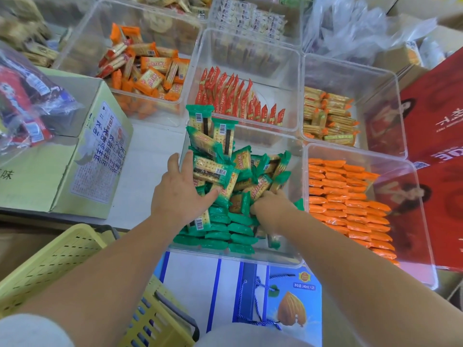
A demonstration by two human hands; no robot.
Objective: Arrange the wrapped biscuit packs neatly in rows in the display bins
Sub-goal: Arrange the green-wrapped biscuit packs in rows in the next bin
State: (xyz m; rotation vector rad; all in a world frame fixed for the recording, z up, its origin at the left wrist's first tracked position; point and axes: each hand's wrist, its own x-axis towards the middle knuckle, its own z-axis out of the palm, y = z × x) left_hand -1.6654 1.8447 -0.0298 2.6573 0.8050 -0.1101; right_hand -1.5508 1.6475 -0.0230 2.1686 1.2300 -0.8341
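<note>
A clear display bin (288, 259) in front of me holds green-wrapped biscuit packs (235, 176). Its near part has packs standing in tidy rows (225, 234); a loose heap fills the rest and rises at the back left. My left hand (180, 194) lies on the heap's left side, fingers spread over several packs, thumb against the pile. My right hand (270, 206) reaches into the heap at the middle with its fingers curled among the packs; the fingertips are hidden.
Other clear bins hold rows of orange packs (350, 196), red packs (238, 98), yellow packs (328, 116) and loose orange packs (147, 71). A cardboard box (82, 156) stands left, a yellow basket (57, 261) near left, red cartons (436, 116) right, a blue almond carton (288, 296) below.
</note>
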